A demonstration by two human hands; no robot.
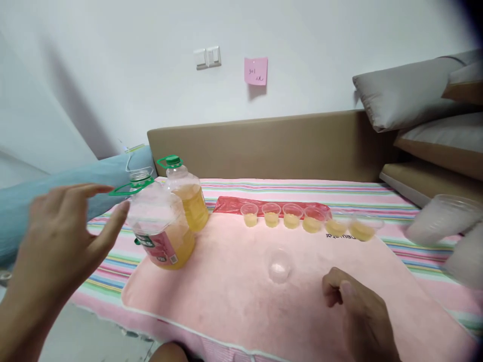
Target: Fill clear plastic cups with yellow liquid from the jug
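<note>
Right now, in the head view, the left hand (56,246) is up in the air with its fingers spread wide. It holds nothing. Just beside its fingertips stands a big oil bottle (162,226) with its cap off and a green handle ring at the neck. It has a pink label and yellow oil in the bottom part. The hand is very near the bottle but does not touch it.

A second bottle (187,193) stands right behind the first one. Its green cap is on, and it has yellow oil too.

The right hand (358,306) rests low on the pink towel (234,296), with its fingers curled in loosely. It grips nothing. An empty little clear cup (279,265) stands just to the left of this hand, near but apart.

Farther back, a row of small cups (302,217) with yellow oil stands in a line, in front of a red bag (230,204).

The towel lies on a striped sheet (339,190). Behind it is a brown headboard (264,146) and a white wall with a pink note (255,71) and a light switch (207,57). Gray pillows (400,93) are piled at the right. A blurry stack of clear cups (441,218) sits at the right edge.
</note>
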